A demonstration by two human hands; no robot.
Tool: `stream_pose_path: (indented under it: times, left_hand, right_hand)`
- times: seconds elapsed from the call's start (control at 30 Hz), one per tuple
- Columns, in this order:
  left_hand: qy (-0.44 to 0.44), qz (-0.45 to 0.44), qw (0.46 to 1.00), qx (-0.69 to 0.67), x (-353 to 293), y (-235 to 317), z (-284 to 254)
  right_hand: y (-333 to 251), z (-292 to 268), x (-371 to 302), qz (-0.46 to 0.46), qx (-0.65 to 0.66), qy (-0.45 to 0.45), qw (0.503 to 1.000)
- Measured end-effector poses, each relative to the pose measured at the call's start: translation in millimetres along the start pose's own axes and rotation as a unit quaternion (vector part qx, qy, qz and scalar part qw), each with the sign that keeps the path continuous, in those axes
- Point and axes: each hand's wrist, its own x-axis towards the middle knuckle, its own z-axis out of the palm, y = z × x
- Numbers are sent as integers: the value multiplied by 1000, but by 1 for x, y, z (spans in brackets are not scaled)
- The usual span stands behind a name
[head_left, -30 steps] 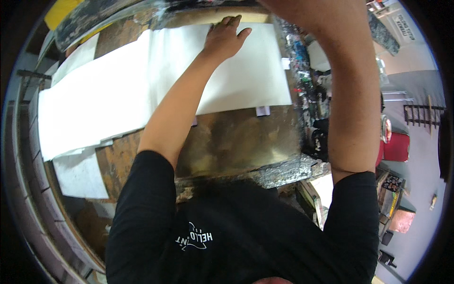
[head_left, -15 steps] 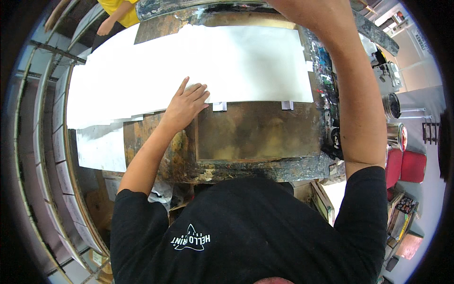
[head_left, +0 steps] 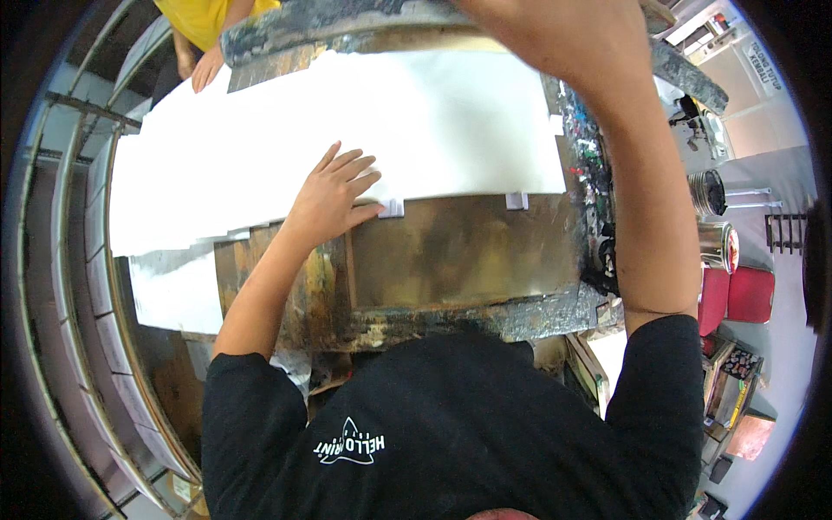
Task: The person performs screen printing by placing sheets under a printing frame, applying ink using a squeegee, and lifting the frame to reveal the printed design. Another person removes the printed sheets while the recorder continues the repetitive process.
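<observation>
My left hand (head_left: pixel 334 195) is open, palm down, with its fingers spread on a broad white sheet (head_left: pixel 260 139). Its thumb reaches a small white tab (head_left: pixel 392 208) at the sheet's near edge; a second tab (head_left: pixel 516 201) lies farther right. Beneath the sheet is a paint-stained work board (head_left: pixel 468 251) with a brown, shiny panel. At the top edge, my right hand (head_left: pixel 546 35) is raised beside a dark, paint-crusted frame bar (head_left: pixel 329 30). Its fingers are cut off by the picture, so I cannot see what they hold.
A co-worker's hand (head_left: pixel 208 69) rests at the sheet's far left, below a yellow shirt. Curved rack rails (head_left: pixel 65 260) stand on the left. Metal cans (head_left: pixel 715 245) and a red chair (head_left: pixel 750 293) are on the right. Another white sheet (head_left: pixel 173 290) lies at the near left.
The frame bar at the far side appears lower and nearer. My left thumb has spread outward toward the tab. The co-worker's hand has come onto the sheet's far left corner.
</observation>
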Motion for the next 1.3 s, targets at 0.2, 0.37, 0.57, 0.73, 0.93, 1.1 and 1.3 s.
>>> stream_pose_path:
  times: [0.2,0.37,0.57,0.73,0.93,1.1,1.3]
  left_hand:
    - [109,-68,959,-253,188,-14,6]
    - [117,-110,985,-69,310,-44,71]
    - [94,-127,987,-43,295,-54,89]
    - [249,-111,960,66,277,-32,60]
    - [258,-253,847,-389,117,18,-53]
    - [378,-167,584,-699,-21,61,-100]
    - [272,-300,785,-468,-50,99,-13]
  right_hand:
    - [10,2,-6,-112,4,151,982]
    - [19,-6,13,-118,25,74,990]
    - [16,-5,8,-133,41,141,980]
    - [0,-25,20,-29,26,-24,999]
    - [23,-5,6,-108,12,51,993]
    - [24,60,-77,-181,-12,132,974]
    - [46,126,-153,-174,106,-158,966]
